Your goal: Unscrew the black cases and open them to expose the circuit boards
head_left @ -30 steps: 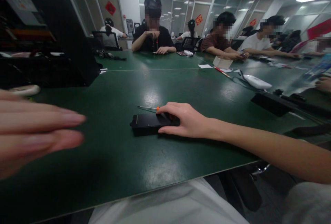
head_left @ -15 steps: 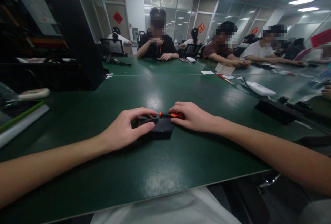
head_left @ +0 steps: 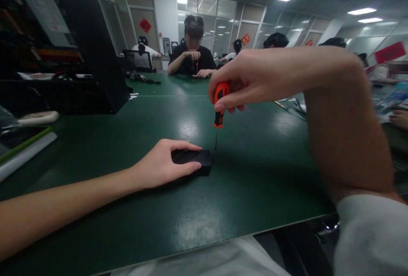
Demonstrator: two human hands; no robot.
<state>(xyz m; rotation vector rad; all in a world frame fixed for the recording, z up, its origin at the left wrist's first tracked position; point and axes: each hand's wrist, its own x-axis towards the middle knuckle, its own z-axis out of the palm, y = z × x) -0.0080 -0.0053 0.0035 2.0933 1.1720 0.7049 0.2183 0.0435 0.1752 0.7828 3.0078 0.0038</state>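
A flat black device (head_left: 197,159) lies on the green table (head_left: 153,208) in front of me. My left hand (head_left: 165,163) rests on its left part, fingers curled over it and holding it down. My right hand (head_left: 245,78) is raised above the table, closed around the orange and black handle of a small screwdriver (head_left: 218,106). The screwdriver stands upright, and its thin tip points down just past the device's far right corner.
A large black box (head_left: 92,51) stands at the left, with a green-edged flat object (head_left: 22,148) near the table's left edge. Several people sit along the far and right sides with papers and a white device (head_left: 299,99). My right forearm hides much of the right side.
My right hand picked the screwdriver up off the table and raised it upright over the device's right end. My left hand came in from the left and settled on the device.
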